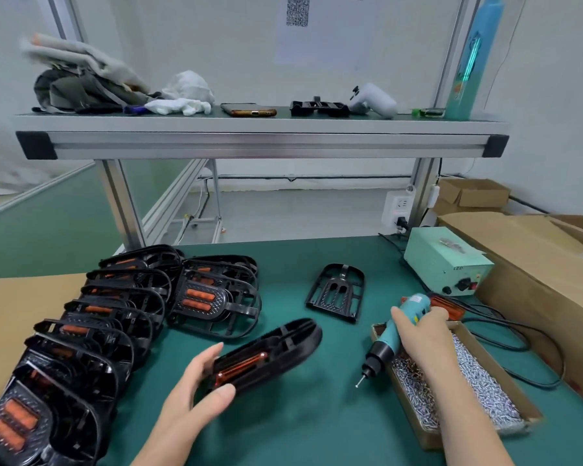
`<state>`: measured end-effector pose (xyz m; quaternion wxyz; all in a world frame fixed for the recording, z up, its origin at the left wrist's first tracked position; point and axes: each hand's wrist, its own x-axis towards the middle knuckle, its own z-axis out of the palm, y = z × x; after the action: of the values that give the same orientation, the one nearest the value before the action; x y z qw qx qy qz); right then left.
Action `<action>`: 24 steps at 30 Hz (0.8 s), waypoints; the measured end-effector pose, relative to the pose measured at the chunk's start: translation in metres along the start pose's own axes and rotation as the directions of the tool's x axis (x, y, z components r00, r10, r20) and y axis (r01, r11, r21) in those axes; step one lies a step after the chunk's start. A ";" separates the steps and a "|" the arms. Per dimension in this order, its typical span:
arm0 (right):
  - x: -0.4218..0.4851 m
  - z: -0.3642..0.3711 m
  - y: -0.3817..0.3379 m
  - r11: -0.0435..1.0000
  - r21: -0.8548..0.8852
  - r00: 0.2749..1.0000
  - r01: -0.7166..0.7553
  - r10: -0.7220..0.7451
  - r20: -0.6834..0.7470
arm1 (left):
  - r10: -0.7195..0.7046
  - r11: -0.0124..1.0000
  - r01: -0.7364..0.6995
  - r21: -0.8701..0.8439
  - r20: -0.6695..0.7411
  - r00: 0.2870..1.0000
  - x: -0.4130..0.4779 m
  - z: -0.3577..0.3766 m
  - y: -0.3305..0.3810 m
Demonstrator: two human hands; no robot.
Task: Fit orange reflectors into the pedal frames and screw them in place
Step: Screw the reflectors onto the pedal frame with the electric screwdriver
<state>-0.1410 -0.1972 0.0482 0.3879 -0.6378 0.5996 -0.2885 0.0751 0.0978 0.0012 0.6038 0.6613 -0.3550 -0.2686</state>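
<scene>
My left hand (196, 388) grips a black pedal frame (283, 348) by its near end, tilted on edge above the green mat. An orange reflector (241, 366) sits in the side of that frame. My right hand (421, 331) holds a teal electric screwdriver (392, 341), bit pointing down-left with a screw at its tip (358, 385), to the right of the frame and apart from it. An empty black pedal frame (337, 292) lies flat farther back.
Several pedal frames fitted with orange reflectors (91, 331) are stacked in rows at the left. A cardboard tray of screws (465, 388) lies under my right forearm. A teal power supply box (446, 260) and cardboard boxes (535, 264) stand at the right. A shelf (263, 139) runs above.
</scene>
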 end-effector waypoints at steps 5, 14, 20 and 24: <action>-0.002 -0.007 0.007 0.998 -0.036 0.999 0.051 -0.051 0.018 | 0.022 0.973 -0.049 -0.224 -0.119 0.993 0.011 -0.002 -0.013; -0.061 -0.002 -0.046 0.654 0.003 0.631 0.756 -0.730 0.261 | 0.044 0.973 -0.076 -0.219 -0.146 0.988 0.016 -0.003 -0.019; -0.095 0.034 -0.067 0.472 0.191 0.366 0.860 -0.834 0.413 | 0.061 0.964 -0.087 -0.250 -0.110 0.992 0.015 -0.005 -0.018; -0.094 0.040 -0.071 0.467 0.284 0.386 0.838 -0.873 0.298 | 0.071 0.966 -0.091 -0.242 -0.088 0.994 0.015 -0.004 -0.021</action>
<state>-0.0796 -0.0999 0.0957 0.3249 -0.8813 0.0779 -0.3340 0.0906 0.0888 -0.0177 0.7049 0.5765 -0.3218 -0.2593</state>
